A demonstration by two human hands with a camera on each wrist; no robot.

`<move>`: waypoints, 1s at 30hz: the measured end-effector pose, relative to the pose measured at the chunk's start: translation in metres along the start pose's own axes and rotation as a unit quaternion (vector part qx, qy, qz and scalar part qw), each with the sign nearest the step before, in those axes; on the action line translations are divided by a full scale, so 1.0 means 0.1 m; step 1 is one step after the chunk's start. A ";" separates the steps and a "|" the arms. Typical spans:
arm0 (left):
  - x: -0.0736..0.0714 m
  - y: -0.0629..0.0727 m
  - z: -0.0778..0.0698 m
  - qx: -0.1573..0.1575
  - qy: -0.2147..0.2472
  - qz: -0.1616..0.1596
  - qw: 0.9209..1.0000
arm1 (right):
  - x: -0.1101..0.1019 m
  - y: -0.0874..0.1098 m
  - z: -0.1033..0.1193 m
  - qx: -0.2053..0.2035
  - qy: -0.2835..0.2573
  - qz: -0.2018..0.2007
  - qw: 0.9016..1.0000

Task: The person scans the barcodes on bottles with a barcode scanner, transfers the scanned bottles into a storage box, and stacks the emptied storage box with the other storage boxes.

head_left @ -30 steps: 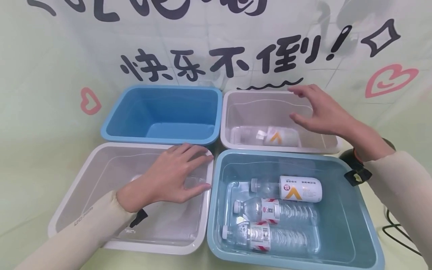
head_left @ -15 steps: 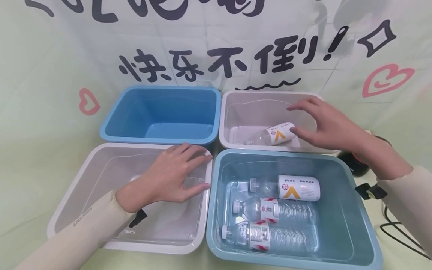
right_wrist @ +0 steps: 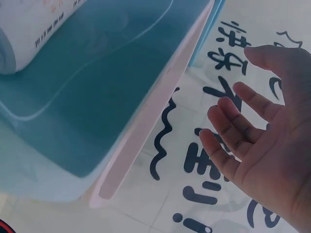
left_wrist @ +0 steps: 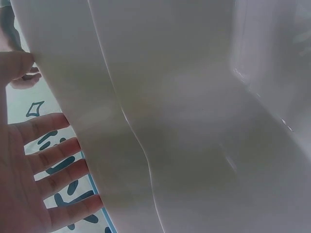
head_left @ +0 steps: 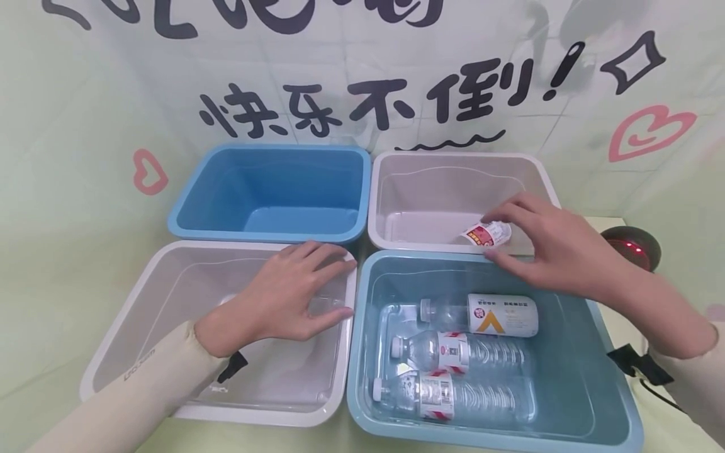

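My left hand [head_left: 283, 292] is over the front left grey bin [head_left: 334, 402], fingertips at that bin's right rim. In the left wrist view its fingers [left_wrist: 53, 158] are spread with nothing in them. My right hand [head_left: 549, 245] hovers over the gap between the two right-hand bins, thumb and fingers apart. Near its fingertips, a plastic bottle with a white and red label [head_left: 489, 234] sits in the back right grey bin [head_left: 464, 157], largely hidden by the front wall. The right wrist view shows the right hand [right_wrist: 262, 131] with loosely bent fingers, holding nothing.
A front right teal bin [head_left: 589, 402] holds a white-labelled bottle [head_left: 504, 314] and two clear bottles, one of them a water bottle [head_left: 442, 396]. A blue bin [head_left: 192, 189] stands back left. A dark round device [head_left: 631, 245] with red lights is at right.
My right hand has moved down and towards me. The bottle in the back right bin has turned and shifted right, now showing its red label side. My left hand has stayed in place.
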State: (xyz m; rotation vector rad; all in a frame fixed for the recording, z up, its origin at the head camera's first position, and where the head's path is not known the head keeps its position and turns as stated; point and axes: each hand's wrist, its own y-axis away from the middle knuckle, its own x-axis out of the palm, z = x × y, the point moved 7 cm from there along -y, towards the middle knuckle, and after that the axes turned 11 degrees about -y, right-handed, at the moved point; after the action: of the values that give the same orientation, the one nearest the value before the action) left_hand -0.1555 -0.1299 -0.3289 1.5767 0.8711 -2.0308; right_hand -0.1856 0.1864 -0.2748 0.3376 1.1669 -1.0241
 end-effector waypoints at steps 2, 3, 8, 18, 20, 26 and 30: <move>0.00 0.00 0.00 0.000 0.000 0.000 1.000 | 0.03 0.04 0.07 -0.011 0.004 0.003 1.000; 0.00 0.00 0.00 0.000 -0.001 -0.001 1.000 | 0.06 0.06 0.11 -0.016 0.005 0.005 1.000; -0.01 0.01 0.00 0.001 -0.002 -0.004 1.000 | 0.17 0.13 0.25 -0.044 -0.001 0.017 0.999; -0.01 0.01 0.00 0.006 0.000 -0.010 1.000 | 0.42 0.20 0.38 -0.045 -0.004 0.070 0.997; -0.01 0.01 -0.01 0.007 -0.001 -0.011 1.000 | 0.47 0.22 0.40 -0.041 -0.001 0.083 0.996; -0.01 0.01 -0.01 0.007 -0.001 -0.012 1.000 | 0.65 0.28 0.45 -0.031 0.001 0.109 0.994; 0.00 0.01 -0.01 0.008 0.000 -0.012 1.000 | 0.80 0.29 0.41 -0.035 0.009 0.115 0.993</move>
State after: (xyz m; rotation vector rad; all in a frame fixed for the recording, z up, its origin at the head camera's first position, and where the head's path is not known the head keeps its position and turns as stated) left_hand -0.1544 -0.1302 -0.3289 1.5820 0.8799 -2.0605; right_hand -0.1354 0.1348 -0.3359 0.4163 1.1480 -0.7796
